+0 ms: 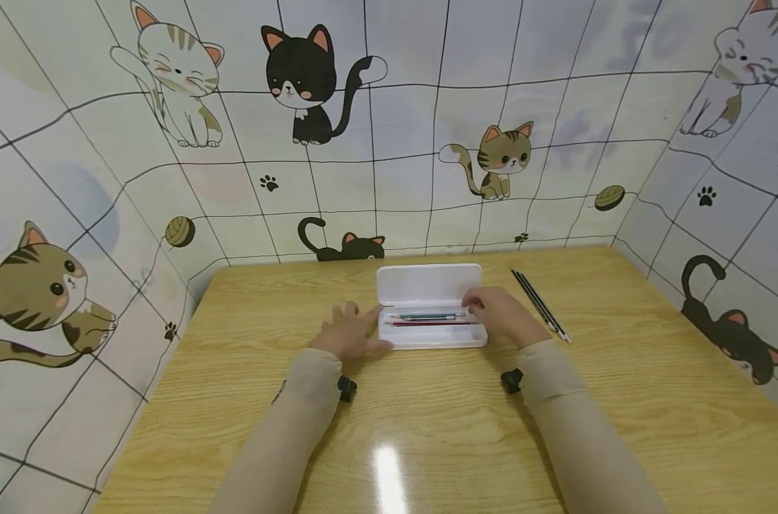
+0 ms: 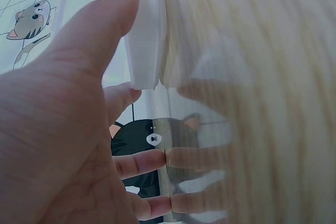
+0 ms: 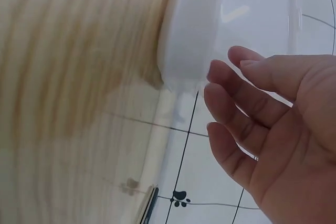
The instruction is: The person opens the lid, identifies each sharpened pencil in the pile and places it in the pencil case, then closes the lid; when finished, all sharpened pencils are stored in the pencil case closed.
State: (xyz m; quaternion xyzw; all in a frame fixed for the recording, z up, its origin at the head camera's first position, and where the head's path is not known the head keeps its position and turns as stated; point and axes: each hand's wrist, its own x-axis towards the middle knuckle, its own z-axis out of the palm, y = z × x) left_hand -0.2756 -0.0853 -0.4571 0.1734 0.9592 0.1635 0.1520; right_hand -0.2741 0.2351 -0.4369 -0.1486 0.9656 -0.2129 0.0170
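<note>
A white pencil case lies on the table with its lid raised at the back. In its tray are a teal pencil and a dark red pencil, lying lengthwise. My left hand steadies the case's left end, thumb against the front wall and index finger at the end, the other fingers spread straight. Over the right end hovers my right hand, its fingers loosely bent and the thumb close to the index fingertip. In the right wrist view no object shows between those fingertips.
Several dark pencils lie side by side on the wooden table, right of the case. A wall covering printed with cats rises behind the table and along both sides.
</note>
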